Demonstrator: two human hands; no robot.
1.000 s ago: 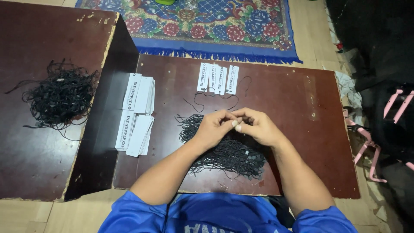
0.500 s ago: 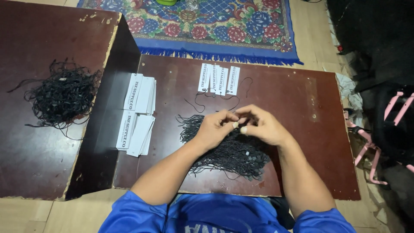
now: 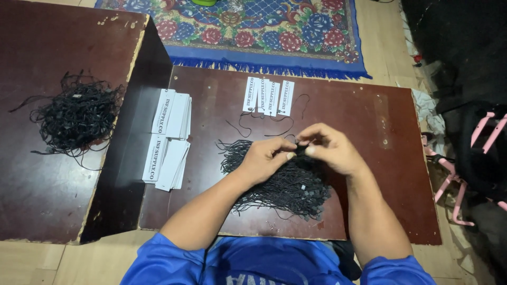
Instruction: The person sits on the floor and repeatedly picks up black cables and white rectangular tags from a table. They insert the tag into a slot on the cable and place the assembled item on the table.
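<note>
A person in a blue shirt point(image 3: 274, 261) works over a low dark wooden table point(image 3: 369, 158), both hands meeting above a heap of black strings point(image 3: 288, 182) near its front edge. The left hand point(image 3: 264, 161) and right hand point(image 3: 330, 148) pinch a single black string point(image 3: 299, 150) between fingertips, thumbs and forefingers closed on it; the string itself is too thin to follow beyond the fingers. Four white tags point(image 3: 268, 96) lie in a row near the table's far edge, with thin black loops point(image 3: 274, 124) trailing from them toward the hands. Two stacks of white tags point(image 3: 169, 140) sit at the table's left side, one behind the other, just beside a second, higher dark table point(image 3: 42, 195). On that second table rests another tangle of black strings point(image 3: 76, 116), well apart from the hands. Beyond the far edge lies one flowered rug with a blue fringe point(image 3: 264, 31). The right half of the working table is bare wood up to its edge; a pink frame point(image 3: 465, 179) and dark bags point(image 3: 465, 79) crowd the floor to the right.
</note>
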